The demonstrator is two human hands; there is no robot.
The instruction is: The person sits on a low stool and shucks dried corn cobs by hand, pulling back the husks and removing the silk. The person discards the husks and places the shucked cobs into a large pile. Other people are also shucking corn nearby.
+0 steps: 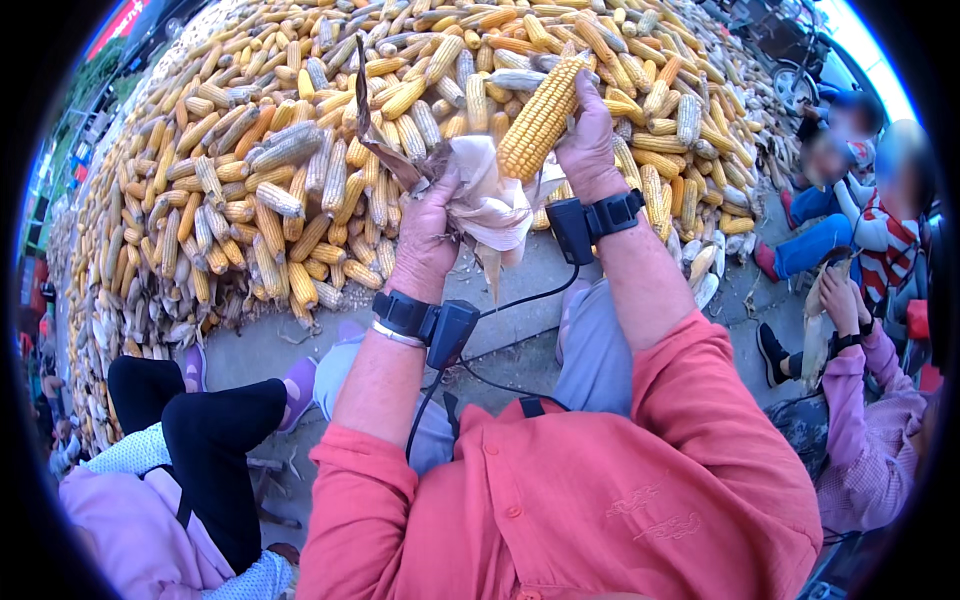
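A yellow ear of corn (541, 112), its kernels bare, is gripped in my right hand (589, 142) and tilts up to the right. Pale dry husk (491, 199) hangs around its lower end. My left hand (431, 225) holds that husk, with a brown curled leaf (386, 154) sticking up past the thumb. The ear and the husk meet between my two hands; whether they are still joined is hidden. Beyond both hands rises a large heap of husked corn ears (270, 161), yellow, orange and greyish.
Each wrist wears a strapped black device (454, 334), with cables running between my arms. A seated person's dark-trousered leg (217, 427) is close at left. On the right, another person's hands (838, 300) hold a corn ear in husk (816, 337). More people sit beyond.
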